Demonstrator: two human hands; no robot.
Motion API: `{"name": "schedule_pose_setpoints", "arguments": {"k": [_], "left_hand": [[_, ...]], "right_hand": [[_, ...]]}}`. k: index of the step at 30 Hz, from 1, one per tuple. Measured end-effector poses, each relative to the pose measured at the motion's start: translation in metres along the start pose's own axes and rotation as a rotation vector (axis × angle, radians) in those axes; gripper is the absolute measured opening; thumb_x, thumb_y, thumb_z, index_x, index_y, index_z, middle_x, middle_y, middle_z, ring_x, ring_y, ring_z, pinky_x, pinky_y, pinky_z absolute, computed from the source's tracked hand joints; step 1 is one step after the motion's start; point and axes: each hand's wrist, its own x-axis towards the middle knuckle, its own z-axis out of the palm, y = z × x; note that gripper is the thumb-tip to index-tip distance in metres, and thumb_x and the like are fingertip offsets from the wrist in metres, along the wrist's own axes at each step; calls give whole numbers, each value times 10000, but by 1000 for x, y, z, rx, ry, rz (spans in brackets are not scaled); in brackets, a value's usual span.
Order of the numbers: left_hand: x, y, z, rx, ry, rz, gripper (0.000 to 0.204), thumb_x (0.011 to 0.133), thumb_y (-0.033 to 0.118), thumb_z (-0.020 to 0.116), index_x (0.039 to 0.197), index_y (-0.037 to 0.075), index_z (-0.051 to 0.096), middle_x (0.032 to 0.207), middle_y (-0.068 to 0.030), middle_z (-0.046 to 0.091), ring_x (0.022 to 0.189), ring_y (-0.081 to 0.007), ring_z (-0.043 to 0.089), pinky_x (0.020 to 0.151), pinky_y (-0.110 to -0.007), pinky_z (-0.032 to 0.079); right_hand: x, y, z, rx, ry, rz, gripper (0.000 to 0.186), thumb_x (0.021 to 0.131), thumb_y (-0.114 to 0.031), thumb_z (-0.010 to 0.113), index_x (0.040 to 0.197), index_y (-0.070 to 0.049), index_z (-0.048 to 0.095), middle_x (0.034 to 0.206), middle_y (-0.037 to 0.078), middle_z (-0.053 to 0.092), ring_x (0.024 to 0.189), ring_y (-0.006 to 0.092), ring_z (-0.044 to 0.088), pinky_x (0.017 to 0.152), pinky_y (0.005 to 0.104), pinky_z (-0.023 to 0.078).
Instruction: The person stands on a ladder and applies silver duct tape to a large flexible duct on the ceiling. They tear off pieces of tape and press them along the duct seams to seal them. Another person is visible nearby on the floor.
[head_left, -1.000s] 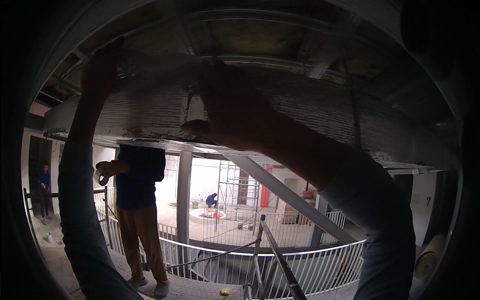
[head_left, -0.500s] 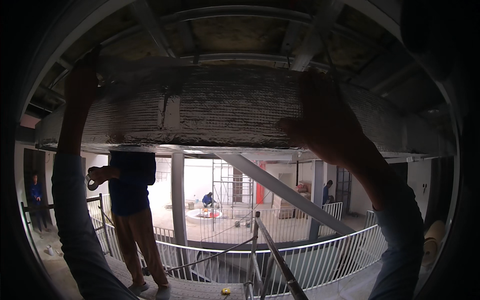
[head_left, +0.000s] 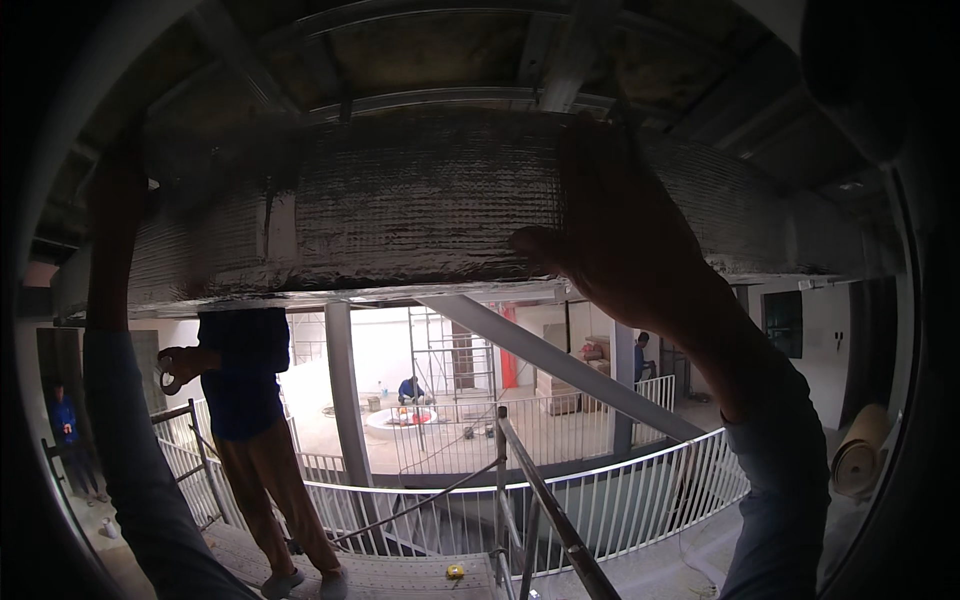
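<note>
A long duct wrapped in silvery foil insulation (head_left: 400, 215) runs across the view in front of me at head height. My right hand (head_left: 625, 235) lies against its front face, thumb stretched out to the left near the lower edge and the fingers reaching up toward the top edge. At the duct's left part, my left hand (head_left: 118, 195) is raised against it; its fingers are lost in shadow. A co-worker in a dark blue top (head_left: 245, 380) stands behind the duct with the upper body hidden, holding a roll of tape (head_left: 170, 375).
Metal scaffold tubes (head_left: 550, 510) rise ahead of me beside a perforated platform (head_left: 400, 575) with a small yellow object (head_left: 455, 571). Beyond are a curved white railing (head_left: 640, 520), a diagonal steel beam (head_left: 560, 365) and a crouching person (head_left: 411, 390). Ceiling framing (head_left: 440, 97) is close overhead.
The whole view has shifted, so the duct and both hands appear farther left. Both hands stay at the duct, and the co-worker still holds the tape.
</note>
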Motion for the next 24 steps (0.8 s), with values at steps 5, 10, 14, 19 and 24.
{"name": "schedule_pose_setpoints", "arguments": {"k": [5, 10, 14, 19, 24], "left_hand": [[0, 5, -3, -25, -127, -124, 616, 915, 108, 648, 1512, 156, 501, 1196, -171, 690, 1040, -318, 711, 861, -439, 598], [-4, -6, 9, 103, -82, 13, 455, 892, 210, 693, 1335, 122, 634, 1157, -161, 705, 1020, -326, 706, 830, -462, 592], [-5, 1, 3, 115, -51, 83, 289, 891, 243, 689, 1133, 88, 715, 1129, -144, 718, 1001, -315, 702, 830, -455, 588], [7, 30, -35, 82, -297, 42, 292, 894, 238, 680, 1135, 75, 708, 1091, -134, 722, 957, -305, 716, 817, -451, 596], [-23, 83, -85, -103, -309, 130, 290, 893, 225, 680, 1135, 66, 699, 1073, -139, 722, 943, -305, 719, 801, -447, 596]], "right_hand": [[4, 0, -12, 37, -199, 72, 561, 976, -500, 661, 1220, 1, 597, 1180, 244, 574, 1151, 396, 601, 1029, 530, 500], [-16, 29, -20, 99, -230, 23, 604, 988, -478, 639, 1335, 12, 566, 1262, 273, 612, 1216, 397, 624, 1108, 530, 455], [-50, 50, -31, -271, -150, -200, 409, 995, -210, 678, 1395, -209, 595, 1350, 186, 616, 1244, 355, 628, 1048, 505, 536], [-106, -8, -56, 166, 130, 510, 437, 1037, -280, 598, 1373, -1, 579, 1372, 170, 586, 1237, 267, 588, 1074, 426, 455], [-231, -106, -8, 965, -439, 266, 175, 889, -179, 707, 798, -74, 600, 672, 60, 579, 606, 212, 600, 588, 343, 475]]}}
